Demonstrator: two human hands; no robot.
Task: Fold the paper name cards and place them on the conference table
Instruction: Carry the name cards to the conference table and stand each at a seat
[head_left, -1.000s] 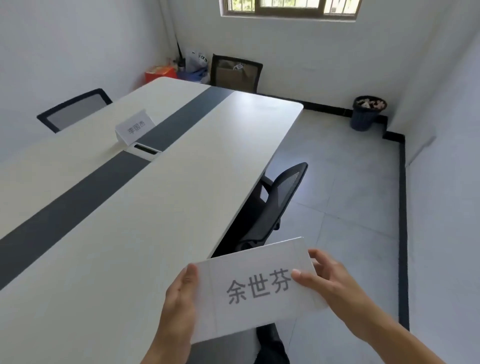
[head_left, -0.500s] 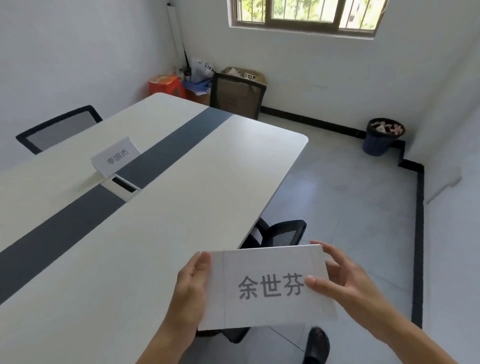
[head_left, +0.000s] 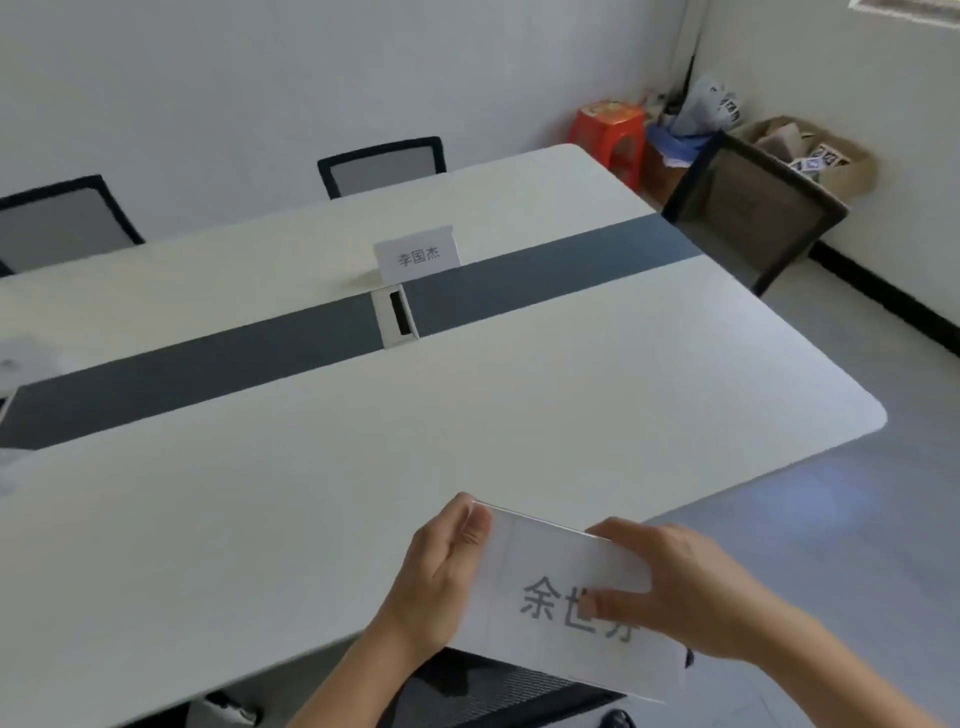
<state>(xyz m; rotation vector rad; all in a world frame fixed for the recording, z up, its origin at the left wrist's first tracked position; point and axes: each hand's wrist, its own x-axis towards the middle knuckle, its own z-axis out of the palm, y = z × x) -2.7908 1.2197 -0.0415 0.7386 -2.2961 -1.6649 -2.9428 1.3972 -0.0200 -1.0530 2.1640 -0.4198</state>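
- The left hand (head_left: 441, 571) and right hand (head_left: 670, 587) each pinched one end of the name card (head_left: 545, 597), steadying it for folding.
- Beyond them, a folded card (head_left: 418, 255) stood on the worktop (head_left: 311, 493).

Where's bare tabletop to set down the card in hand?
Widest free patch: the white near half of the table, between the dark centre strip and near edge, ahead of both hands. Far half is bare except beside the standing card and cable hatch.

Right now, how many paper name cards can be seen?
2. One name card stands folded on the table beside the dark centre strip; the other card is held by the left hand and right hand. Others may lie outside view.
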